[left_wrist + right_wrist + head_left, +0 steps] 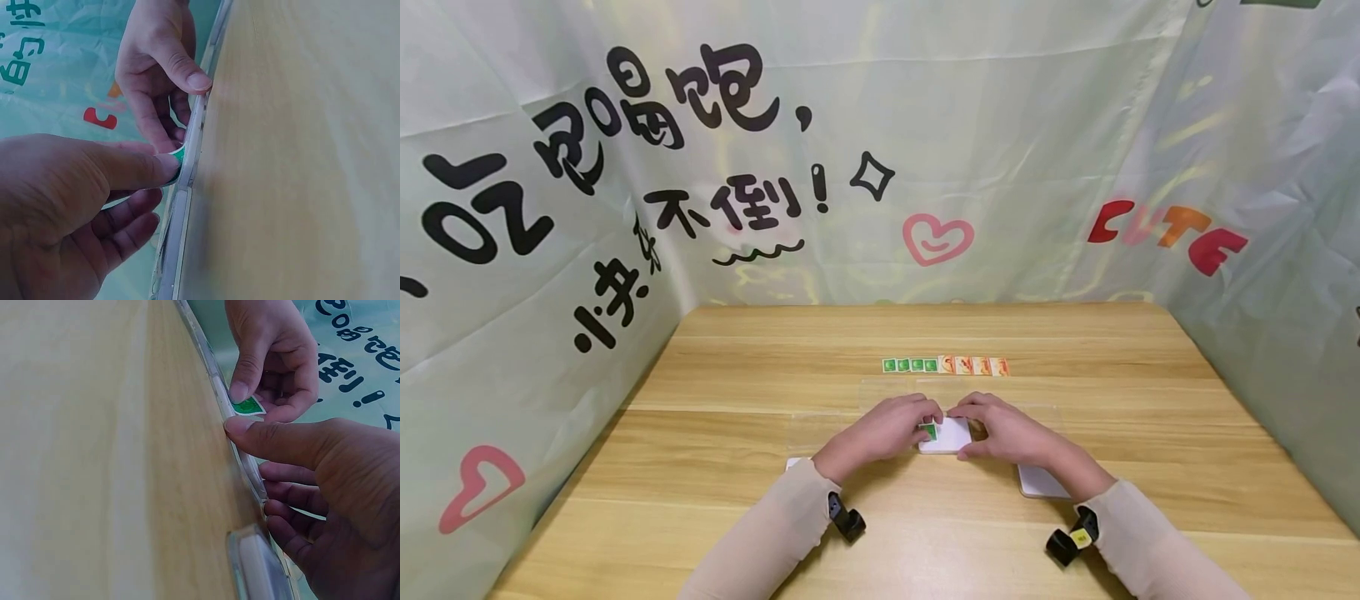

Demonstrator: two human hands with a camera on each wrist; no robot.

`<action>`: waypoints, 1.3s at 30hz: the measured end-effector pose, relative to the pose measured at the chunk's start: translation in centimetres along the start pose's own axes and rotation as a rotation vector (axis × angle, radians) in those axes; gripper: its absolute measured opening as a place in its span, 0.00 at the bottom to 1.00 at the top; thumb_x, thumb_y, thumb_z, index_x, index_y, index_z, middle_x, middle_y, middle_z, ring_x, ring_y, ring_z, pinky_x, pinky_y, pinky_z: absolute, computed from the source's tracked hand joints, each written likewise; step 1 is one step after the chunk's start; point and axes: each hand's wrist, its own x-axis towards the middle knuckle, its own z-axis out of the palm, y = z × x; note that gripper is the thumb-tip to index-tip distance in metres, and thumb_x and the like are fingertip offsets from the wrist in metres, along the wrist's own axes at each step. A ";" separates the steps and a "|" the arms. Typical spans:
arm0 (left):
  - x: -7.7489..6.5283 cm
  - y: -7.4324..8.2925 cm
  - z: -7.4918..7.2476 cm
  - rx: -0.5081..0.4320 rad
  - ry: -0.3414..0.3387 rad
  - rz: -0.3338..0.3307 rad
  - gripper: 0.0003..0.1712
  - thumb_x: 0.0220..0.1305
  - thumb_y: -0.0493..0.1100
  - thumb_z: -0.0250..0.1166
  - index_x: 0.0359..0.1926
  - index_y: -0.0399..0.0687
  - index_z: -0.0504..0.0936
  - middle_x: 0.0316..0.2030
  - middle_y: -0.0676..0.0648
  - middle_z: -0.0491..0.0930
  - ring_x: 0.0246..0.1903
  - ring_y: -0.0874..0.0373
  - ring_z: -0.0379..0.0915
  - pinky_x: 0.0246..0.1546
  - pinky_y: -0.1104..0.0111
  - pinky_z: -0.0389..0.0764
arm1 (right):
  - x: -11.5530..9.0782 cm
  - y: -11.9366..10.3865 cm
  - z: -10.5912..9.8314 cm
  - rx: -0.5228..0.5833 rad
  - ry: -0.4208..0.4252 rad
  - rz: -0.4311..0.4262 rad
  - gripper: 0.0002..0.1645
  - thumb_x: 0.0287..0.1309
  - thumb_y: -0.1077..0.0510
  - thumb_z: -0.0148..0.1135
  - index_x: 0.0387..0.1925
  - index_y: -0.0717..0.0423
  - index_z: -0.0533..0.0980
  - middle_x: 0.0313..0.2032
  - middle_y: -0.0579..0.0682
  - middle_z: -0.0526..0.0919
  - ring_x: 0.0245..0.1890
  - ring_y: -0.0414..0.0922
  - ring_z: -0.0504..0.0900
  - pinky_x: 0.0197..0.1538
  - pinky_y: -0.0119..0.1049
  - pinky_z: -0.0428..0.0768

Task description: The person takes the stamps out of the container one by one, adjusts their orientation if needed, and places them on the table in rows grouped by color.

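In the head view my left hand (891, 427) pinches a small green stamp-like piece (929, 432) with a white edge, between thumb and fingers. It is held over the left part of a flat white block (947, 440) on the table. The left wrist view shows the green piece (179, 161) slightly bent beneath the thumb. My right hand (1007, 429) holds the white block, with the thumb at its near edge and fingers at its far side. In the right wrist view, the green piece (250, 406) lies close to my right thumb.
A row of small green pieces (912, 365) and orange pieces (973, 365) lies farther back. Another white slab (1041, 482) sits under the right forearm; a white corner (793, 462) shows by the left wrist. Faint clear sheets (812, 425) lie around. Printed cloth (1015, 150) surrounds the table.
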 end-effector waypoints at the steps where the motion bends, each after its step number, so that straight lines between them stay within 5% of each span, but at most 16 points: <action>1: 0.0 0.0 0.0 0.001 0.005 -0.004 0.12 0.65 0.41 0.67 0.49 0.50 0.81 0.41 0.55 0.79 0.37 0.67 0.71 0.40 0.75 0.73 | 0.0 0.0 0.0 -0.001 0.000 0.000 0.32 0.50 0.49 0.76 0.56 0.54 0.78 0.53 0.49 0.76 0.51 0.48 0.74 0.51 0.47 0.75; 39: 0.4 -0.2 -0.6 -0.120 0.089 -0.074 0.09 0.69 0.38 0.62 0.47 0.48 0.85 0.36 0.54 0.83 0.33 0.67 0.72 0.36 0.76 0.74 | 0.1 0.1 0.1 -0.007 -0.003 0.001 0.33 0.49 0.49 0.76 0.57 0.55 0.78 0.54 0.50 0.75 0.51 0.48 0.74 0.51 0.46 0.75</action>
